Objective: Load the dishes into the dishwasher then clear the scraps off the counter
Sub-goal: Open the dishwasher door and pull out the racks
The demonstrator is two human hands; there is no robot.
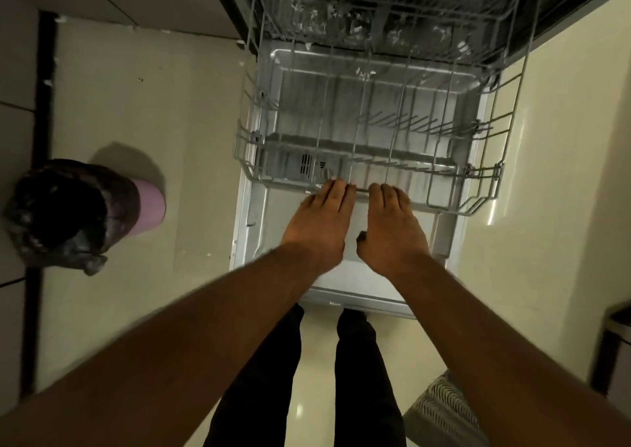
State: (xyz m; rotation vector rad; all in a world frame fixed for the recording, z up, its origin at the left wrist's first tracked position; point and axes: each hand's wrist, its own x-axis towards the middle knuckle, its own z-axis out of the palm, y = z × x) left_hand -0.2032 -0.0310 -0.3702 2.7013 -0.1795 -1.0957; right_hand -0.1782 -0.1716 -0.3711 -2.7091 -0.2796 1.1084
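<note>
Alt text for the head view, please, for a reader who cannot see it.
Both hands, left hand and right hand, grip the front rail of an empty lower dishwasher rack over the open door. A lined pink bin stands on the floor at left.

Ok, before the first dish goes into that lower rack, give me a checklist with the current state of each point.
1. Dishwasher door folded down flat: ok.
2. Lower rack pulled out over the door: ok.
3. Lower rack free of dishes: ok, only bare wire tines show.
4. Left hand and right hand free to pick up dishes: not ok, both have their fingers on the rack's front rim.
5. Upper rack free of dishes: cannot tell, it is dark and blurred.
6. Dishes close at hand: cannot tell, no dishes or counter are in view; only a lined bin stands to the left.
</note>
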